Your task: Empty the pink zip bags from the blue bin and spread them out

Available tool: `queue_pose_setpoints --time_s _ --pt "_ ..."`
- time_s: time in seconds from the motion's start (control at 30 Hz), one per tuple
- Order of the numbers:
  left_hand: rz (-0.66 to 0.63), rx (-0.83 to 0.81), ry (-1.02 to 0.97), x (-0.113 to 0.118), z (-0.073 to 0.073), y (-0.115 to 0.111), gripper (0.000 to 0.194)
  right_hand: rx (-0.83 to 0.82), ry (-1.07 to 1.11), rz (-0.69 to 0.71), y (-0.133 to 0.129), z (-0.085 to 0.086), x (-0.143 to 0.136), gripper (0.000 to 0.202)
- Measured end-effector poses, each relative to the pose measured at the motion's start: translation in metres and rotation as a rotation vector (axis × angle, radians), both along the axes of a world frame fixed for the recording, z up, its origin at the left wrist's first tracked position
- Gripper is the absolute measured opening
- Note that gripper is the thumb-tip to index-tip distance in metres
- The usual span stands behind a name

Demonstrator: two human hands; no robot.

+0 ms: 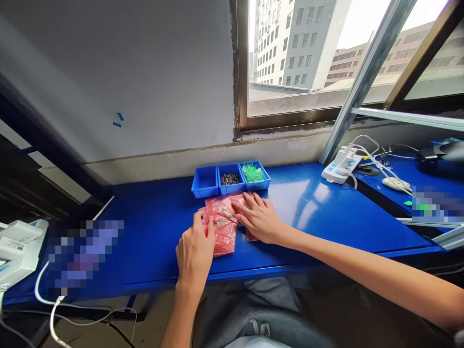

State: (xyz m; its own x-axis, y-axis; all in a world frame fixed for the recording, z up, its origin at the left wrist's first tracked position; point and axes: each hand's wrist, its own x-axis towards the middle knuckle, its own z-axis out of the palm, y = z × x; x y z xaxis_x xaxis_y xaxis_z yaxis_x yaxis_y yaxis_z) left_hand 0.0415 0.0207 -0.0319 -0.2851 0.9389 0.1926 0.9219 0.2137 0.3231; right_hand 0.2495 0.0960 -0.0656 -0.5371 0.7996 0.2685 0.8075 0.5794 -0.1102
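A loose pile of pink plastic bags (225, 229) lies on the blue table in front of me; small parts show dimly inside some of them. My left hand (195, 246) touches the pile's left edge, thumb and forefinger apart, with its other fingers partly hidden. Across the upper right of the pile my right hand (259, 217) rests palm down, fingers spread. It covers part of the bags beneath.
Behind the bags stand three joined blue bins: the left bin (205, 182), one with small dark and brass-coloured pieces (230, 179), one with green pieces (253, 172). A white power strip (340, 165) with cables sits at right, near a metal frame (366, 72). White devices (20, 246) are at far left.
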Motion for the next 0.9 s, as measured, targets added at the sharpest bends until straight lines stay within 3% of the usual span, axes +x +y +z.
queue_pose_setpoints --time_s 0.1,0.13,0.2,0.27,0.37,0.47,0.63,0.8,0.9 --pt "-0.075 0.084 0.091 -0.014 0.006 -0.004 0.057 -0.038 0.009 0.147 -0.002 0.008 0.005 0.048" --pt "-0.165 0.093 0.105 -0.021 0.007 -0.002 0.06 -0.061 0.016 0.194 0.0 0.013 0.011 0.048" --pt "-0.49 0.046 0.06 -0.035 0.009 0.007 0.061 -0.115 0.051 0.191 0.007 0.023 0.028 0.057" --pt "-0.756 -0.041 0.016 -0.043 0.007 0.021 0.056 -0.146 -0.004 0.323 0.015 0.03 0.044 0.065" --pt "-0.913 -0.137 0.004 -0.043 0.001 0.037 0.055 -0.196 -0.038 0.407 0.02 0.029 0.055 0.066" --pt "-0.888 -0.111 0.056 -0.036 -0.008 0.037 0.06 -0.158 -0.022 0.336 0.014 0.018 0.051 0.067" --pt "-0.736 -0.042 0.12 -0.023 -0.021 0.017 0.062 -0.006 -0.053 0.225 -0.005 0.006 0.041 0.073" --pt "-0.57 -0.036 0.147 -0.008 -0.028 0.004 0.069 0.04 -0.087 0.116 -0.017 0.006 0.037 0.075" --pt "-0.526 -0.028 0.139 -0.009 -0.023 0.003 0.071 0.01 -0.087 0.065 -0.02 0.013 0.037 0.079"
